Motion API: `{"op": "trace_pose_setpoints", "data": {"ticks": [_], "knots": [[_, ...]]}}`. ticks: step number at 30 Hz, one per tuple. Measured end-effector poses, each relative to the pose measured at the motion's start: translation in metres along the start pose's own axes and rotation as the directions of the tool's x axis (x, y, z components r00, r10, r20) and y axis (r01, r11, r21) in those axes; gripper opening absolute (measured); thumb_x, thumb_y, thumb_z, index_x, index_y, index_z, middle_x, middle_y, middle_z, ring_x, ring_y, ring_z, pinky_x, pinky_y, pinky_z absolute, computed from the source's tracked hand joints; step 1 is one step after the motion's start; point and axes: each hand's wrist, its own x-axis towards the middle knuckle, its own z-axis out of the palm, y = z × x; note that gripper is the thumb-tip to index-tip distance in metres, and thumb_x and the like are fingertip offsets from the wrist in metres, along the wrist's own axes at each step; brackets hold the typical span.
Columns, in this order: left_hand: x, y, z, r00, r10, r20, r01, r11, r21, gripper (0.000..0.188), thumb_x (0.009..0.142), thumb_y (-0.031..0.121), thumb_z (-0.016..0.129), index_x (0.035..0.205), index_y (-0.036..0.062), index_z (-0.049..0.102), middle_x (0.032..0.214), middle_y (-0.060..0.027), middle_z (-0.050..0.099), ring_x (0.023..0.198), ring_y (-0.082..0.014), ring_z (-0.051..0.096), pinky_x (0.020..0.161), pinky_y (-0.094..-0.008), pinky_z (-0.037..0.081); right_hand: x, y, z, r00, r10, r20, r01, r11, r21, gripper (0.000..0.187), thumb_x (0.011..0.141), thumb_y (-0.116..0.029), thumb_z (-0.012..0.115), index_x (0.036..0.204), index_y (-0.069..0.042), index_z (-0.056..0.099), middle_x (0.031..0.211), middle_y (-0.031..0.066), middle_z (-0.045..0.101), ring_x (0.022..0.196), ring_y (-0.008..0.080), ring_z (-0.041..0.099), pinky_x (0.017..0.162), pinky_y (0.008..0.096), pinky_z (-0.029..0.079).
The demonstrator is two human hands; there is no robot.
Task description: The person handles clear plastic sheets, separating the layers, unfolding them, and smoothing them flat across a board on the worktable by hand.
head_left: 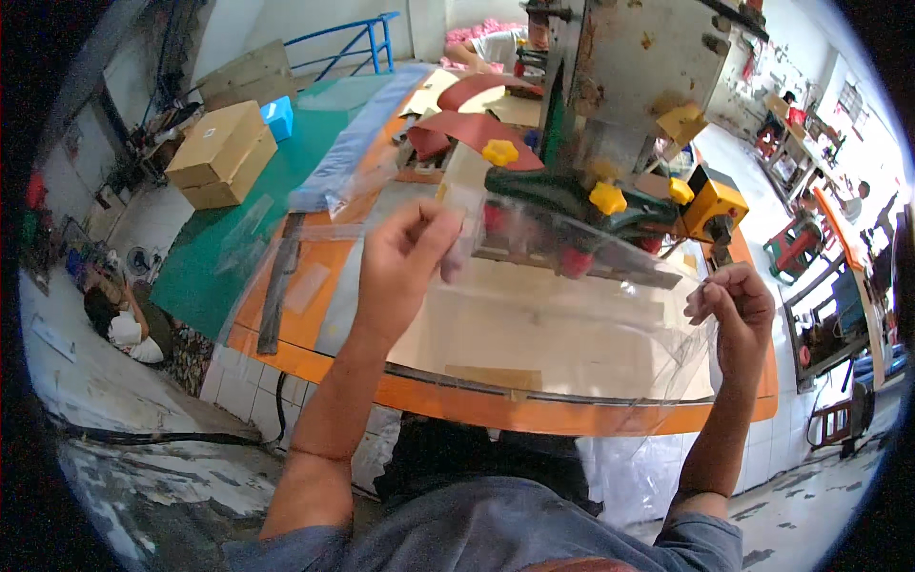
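Observation:
A clear plastic sheet (658,355) is stretched between my hands above the pale board (534,329) on the orange-edged worktable (448,393). My left hand (405,262) pinches it with closed fingers, left of the machine's lower bar. On the right, my right hand (739,310) has its fingers closed on the sheet's other end, near a yellow box (715,205) on the machine. Behind the sheet stands a grey machine (634,71) with yellow knobs (607,198) and a dark green arm. The sheet's exact outline is hard to make out.
A dark metal strip (279,296) lies at the table's left, beside a stack of bluish plastic film (357,143). Cardboard boxes (224,153) sit on a green surface (205,253). Reddish curved sheets (472,133) lie beyond. Other people are at left, far back and right.

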Motion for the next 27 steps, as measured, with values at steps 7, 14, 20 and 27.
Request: {"op": "trace_pose_setpoints", "data": {"ticks": [7,14,20,27], "knots": [[0.046,0.075,-0.003,0.943,0.33,0.048,-0.333,0.94,0.079,0.016,0.099,0.019,0.066,0.091,0.0049,0.067,0.074,0.0034,0.06,0.061,-0.0042,0.052,0.054,-0.0215,0.04,0.035,-0.036,0.01,0.998,-0.067,-0.009,0.063,0.966,-0.25,0.01,0.092,-0.007,0.07,0.097,0.001,0.068,0.079,0.0058,0.07,0.067,0.0124,0.067,0.061,0.0241,0.051],[0.046,0.092,-0.001,0.943,0.266,0.2,-0.299,0.942,0.152,0.015,0.098,0.017,0.067,0.092,0.0034,0.068,0.076,0.0016,0.063,0.064,-0.0045,0.055,0.057,-0.0219,0.043,0.042,-0.057,0.034,0.962,-0.077,0.263,0.2,0.852,-0.483,0.019,0.085,-0.011,0.078,0.099,-0.001,0.07,0.088,0.0056,0.074,0.079,0.0118,0.068,0.073,0.0291,0.053],[0.031,0.098,0.022,0.909,0.285,0.305,-0.326,0.941,0.093,0.014,0.097,0.014,0.067,0.091,0.0014,0.068,0.076,0.0013,0.063,0.065,-0.0043,0.058,0.057,-0.0207,0.044,0.038,-0.087,0.087,0.896,-0.268,0.353,0.417,0.782,-0.463,0.024,0.087,-0.012,0.077,0.107,-0.002,0.068,0.091,0.0103,0.074,0.08,0.0162,0.071,0.074,0.0302,0.054],[0.035,0.082,0.038,0.871,0.32,0.372,-0.397,0.905,0.15,0.013,0.097,0.014,0.068,0.093,0.0011,0.067,0.073,0.0024,0.061,0.064,-0.0024,0.058,0.057,-0.0187,0.042,0.055,-0.095,0.108,0.882,-0.319,0.347,0.441,0.82,-0.366,0.021,0.09,-0.018,0.074,0.103,-0.003,0.066,0.077,0.0081,0.065,0.066,0.019,0.063,0.06,0.0346,0.048]]}}
